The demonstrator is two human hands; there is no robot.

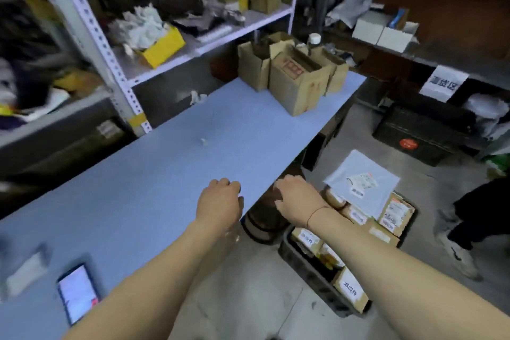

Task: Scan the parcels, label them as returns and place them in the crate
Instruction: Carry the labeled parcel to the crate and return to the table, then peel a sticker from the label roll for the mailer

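A black crate (pixel 311 270) stands on the floor to the right of the blue table (pixel 165 174). It holds several cardboard parcels with white labels (pixel 350 288), and a white poly mailer (pixel 361 182) lies on top. My left hand (pixel 220 201) hovers over the table's front edge with loosely curled fingers, holding nothing. Just past that edge and above the crate's left end, my right hand (pixel 298 196) hangs with fingers curled down and empty. A phone (pixel 78 294) with a lit screen lies on the table at the near left.
Open cardboard boxes (pixel 298 77) stand at the table's far end. Metal shelving (pixel 116 63) full of clutter lines the left. A second black crate (pixel 419 135) sits under a right-hand shelf with a white sign (pixel 443 85). Another person's leg and shoe (pixel 463 243) are at the right.
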